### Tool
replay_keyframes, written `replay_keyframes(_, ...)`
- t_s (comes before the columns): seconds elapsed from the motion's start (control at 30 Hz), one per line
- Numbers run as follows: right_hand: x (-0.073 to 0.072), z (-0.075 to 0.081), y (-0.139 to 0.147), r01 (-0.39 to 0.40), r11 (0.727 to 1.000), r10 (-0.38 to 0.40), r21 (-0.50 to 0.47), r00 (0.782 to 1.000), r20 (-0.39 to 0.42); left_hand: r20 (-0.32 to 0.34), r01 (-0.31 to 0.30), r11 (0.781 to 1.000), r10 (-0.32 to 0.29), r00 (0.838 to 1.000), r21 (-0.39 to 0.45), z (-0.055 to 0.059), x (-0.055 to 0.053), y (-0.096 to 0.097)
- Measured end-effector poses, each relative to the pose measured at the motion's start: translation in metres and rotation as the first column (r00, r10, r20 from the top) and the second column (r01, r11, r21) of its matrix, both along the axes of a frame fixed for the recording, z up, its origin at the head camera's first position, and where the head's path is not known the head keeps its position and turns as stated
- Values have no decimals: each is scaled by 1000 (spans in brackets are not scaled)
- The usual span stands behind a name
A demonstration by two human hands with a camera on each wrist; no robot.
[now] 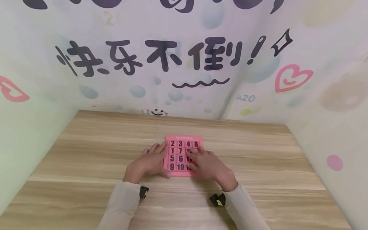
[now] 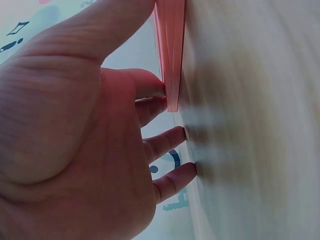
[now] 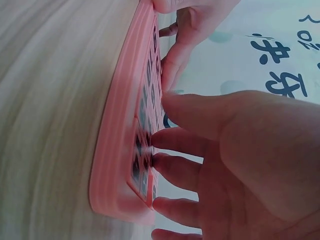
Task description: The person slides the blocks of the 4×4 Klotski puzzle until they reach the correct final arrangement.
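Frame centre: left hand [image 1: 149,162] grips left edge of pink rectangular plastic-looking board [image 1: 184,138], presumably against slip; right hand [image 1: 209,164], fingers extended, touches black-numbered pink square tiles [image 1: 180,151].

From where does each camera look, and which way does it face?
Head: worn there, facing forward and down at the pink number puzzle; left hand, right hand and sleeves show.
Left wrist: worn there, facing the puzzle's edge; left hand shows.
Right wrist: worn there, facing the puzzle's side; both hands show.
Both wrist views share the puzzle and left hand.
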State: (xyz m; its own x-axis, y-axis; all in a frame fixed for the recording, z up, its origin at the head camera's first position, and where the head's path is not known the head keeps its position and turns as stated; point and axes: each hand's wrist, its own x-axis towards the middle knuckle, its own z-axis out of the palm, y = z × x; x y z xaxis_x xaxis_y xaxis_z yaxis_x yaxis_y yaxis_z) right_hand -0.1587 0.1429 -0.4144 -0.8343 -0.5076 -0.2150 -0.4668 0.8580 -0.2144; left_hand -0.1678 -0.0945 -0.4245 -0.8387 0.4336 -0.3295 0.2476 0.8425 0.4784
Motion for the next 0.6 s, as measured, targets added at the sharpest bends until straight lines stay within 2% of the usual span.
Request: replay_keyframes(0.6,-2,4,11,18,1000,-17,-18,1000,21,-15,4,1000,-4,1000,0,0,-2,2)
